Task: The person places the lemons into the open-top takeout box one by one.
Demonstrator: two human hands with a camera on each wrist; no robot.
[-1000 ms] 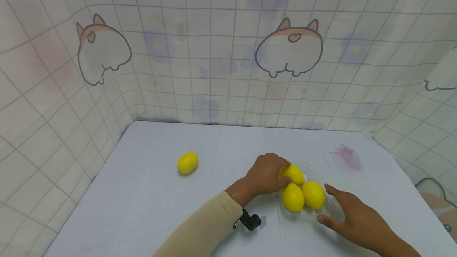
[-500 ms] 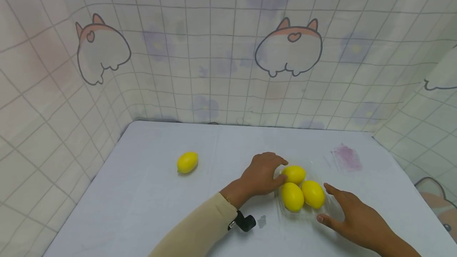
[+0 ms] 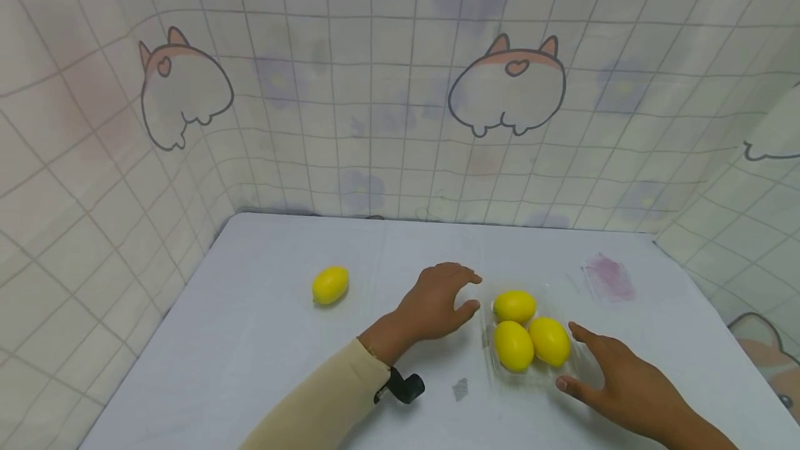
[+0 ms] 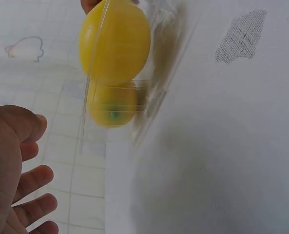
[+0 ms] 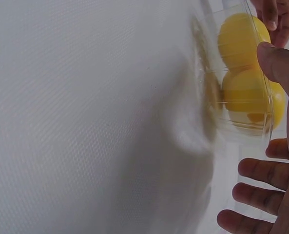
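Observation:
Three yellow lemons sit in a clear plastic container (image 3: 487, 360): a back lemon (image 3: 515, 307), a front lemon (image 3: 514, 346) and a right lemon (image 3: 550, 342). My left hand (image 3: 431, 303) is left of the container, apart from it, its fingers spread and holding nothing; the left wrist view shows the same gap beside the container. At the container's right side is my right hand (image 3: 625, 384), thumb and fingers apart; whether it touches the rim I cannot tell. A single lemon (image 3: 330, 285) lies on the table farther left.
The white table (image 3: 237, 367) meets patterned curtains (image 3: 400, 89) at the back and sides. A pinkish stain (image 3: 609, 278) marks the back right of the surface. A small grey patch (image 3: 460, 389) lies in front of the container. A black device (image 3: 406, 388) is strapped to the left wrist.
My left hand has let go of the back lemon and drawn away to the left. That lemon has settled in the container. My right hand has stayed in place.

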